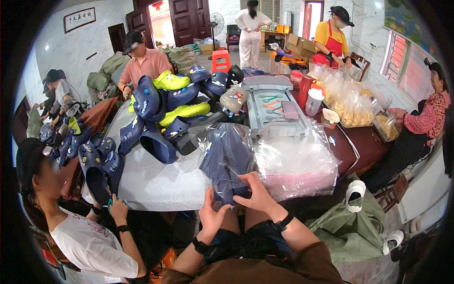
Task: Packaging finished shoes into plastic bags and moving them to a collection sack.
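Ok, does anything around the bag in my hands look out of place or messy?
Nothing looks damaged or spilled. Both hands, left hand and right hand, grip the clear plastic bag holding navy clogs. The stack of empty bags beside it is rumpled and overhangs the table edge, and the clog pile is jumbled.

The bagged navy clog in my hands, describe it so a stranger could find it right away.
Start at the white-covered table and go to its near edge, where the person's left hand and right hand meet. Between them is a navy clog inside a clear plastic bag. The loose clogs piled farther back are unbagged.
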`<state>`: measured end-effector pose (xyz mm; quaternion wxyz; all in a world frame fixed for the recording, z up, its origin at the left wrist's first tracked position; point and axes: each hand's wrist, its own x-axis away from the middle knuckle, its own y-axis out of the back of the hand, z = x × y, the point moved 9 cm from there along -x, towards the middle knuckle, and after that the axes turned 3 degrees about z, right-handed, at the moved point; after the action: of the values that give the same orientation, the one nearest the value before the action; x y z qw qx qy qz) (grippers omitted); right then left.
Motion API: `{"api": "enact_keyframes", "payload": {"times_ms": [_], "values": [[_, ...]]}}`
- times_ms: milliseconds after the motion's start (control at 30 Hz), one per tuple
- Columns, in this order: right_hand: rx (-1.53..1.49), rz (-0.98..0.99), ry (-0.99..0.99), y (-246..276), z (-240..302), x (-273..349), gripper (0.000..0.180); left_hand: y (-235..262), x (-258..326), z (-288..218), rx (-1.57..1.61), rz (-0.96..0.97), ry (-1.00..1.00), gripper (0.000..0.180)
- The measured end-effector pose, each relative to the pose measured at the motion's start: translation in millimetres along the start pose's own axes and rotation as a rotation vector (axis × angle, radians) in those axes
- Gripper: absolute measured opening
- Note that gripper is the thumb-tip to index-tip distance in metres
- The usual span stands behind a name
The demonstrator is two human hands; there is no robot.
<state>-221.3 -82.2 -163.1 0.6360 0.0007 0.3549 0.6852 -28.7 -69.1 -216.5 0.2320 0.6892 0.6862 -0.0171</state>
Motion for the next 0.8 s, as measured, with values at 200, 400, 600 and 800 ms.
{"api": "enact_keyframes", "payload": {"times_ms": [200, 400, 600, 800], "values": [[0.296, -0.097, -0.168, -14, 23, -11, 0.105, -10, -2, 5, -0.097, 0.063, 0.068, 0.09], [0.553, -0.108, -0.206, -34, 10, -6, 0.123, -7, -3, 10, -0.104, 0.134, 0.031, 0.087], [0.466, -0.164, -0.172, -23, 7, -3, 0.109, 2, -3, 1, 0.181, 0.243, -0.053, 0.07], [0.231, -0.222, -0.102, -3, 7, -4, 0.1, 37, 2, 15, 0.098, -0.044, -0.053, 0.03]]}}
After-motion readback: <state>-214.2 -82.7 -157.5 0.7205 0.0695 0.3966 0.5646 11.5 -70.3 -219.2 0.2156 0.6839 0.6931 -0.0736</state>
